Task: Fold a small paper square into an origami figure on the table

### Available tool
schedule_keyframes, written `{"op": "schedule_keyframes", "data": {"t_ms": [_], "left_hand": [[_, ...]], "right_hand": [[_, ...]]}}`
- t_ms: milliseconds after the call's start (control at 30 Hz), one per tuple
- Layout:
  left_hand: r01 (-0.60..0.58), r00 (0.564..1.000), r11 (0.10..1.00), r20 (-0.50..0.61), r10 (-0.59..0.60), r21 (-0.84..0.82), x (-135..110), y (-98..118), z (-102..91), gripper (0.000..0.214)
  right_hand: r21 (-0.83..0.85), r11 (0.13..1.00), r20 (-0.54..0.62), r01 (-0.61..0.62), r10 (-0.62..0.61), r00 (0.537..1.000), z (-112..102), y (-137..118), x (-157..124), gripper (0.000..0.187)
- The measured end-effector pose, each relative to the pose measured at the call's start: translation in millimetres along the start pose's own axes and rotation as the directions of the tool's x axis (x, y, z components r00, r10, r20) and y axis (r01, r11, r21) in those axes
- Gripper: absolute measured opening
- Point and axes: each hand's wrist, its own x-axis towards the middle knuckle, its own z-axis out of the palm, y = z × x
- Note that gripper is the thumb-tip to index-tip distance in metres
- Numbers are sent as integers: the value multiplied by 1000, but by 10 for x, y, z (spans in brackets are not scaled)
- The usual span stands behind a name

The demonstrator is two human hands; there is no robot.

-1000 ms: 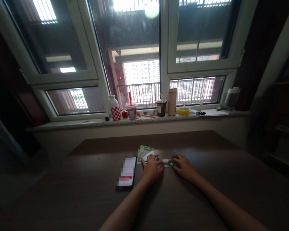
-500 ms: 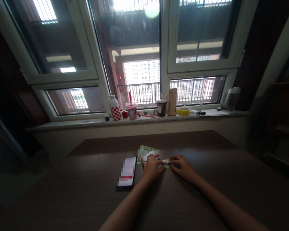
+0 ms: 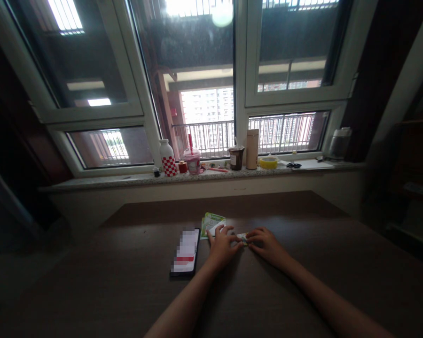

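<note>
Both my hands rest on a dark brown table [image 3: 127, 281] and pinch a small folded strip of coloured paper [image 3: 243, 238] between them. My left hand [image 3: 221, 246] presses the strip's left end with curled fingers. My right hand [image 3: 268, 245] holds the right end, fingertips almost touching the left hand's. Little of the strip shows between the fingers. Just behind my left hand lie a few green and white paper cards [image 3: 212, 222].
A phone [image 3: 185, 251] lies face up left of my left hand. On the stone windowsill [image 3: 127, 179] stand a red-checked bottle [image 3: 167, 158], a pink drink cup [image 3: 192, 160], a dark cup [image 3: 236, 157], a tall beige flask [image 3: 252, 149], a yellow tape roll [image 3: 268, 162], scissors [image 3: 293, 165] and a kettle [image 3: 339, 143].
My right hand has slid a little left toward my left hand, so less of the paper strip shows between them. My left hand has stayed in place.
</note>
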Motion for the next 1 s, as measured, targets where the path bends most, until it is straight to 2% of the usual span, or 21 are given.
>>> {"op": "schedule_keyframes", "data": {"t_ms": [433,1000], "left_hand": [[1,999,1000,-34,-1,-21,21,-7,34,18],[-85,991,996,-102,83,-14,-4,16,26,15]], "right_hand": [[-36,999,-25,-31,30,999,-1,-56,13,10],[130,990,-14,-62,64,998,43,-87,15,15]]}}
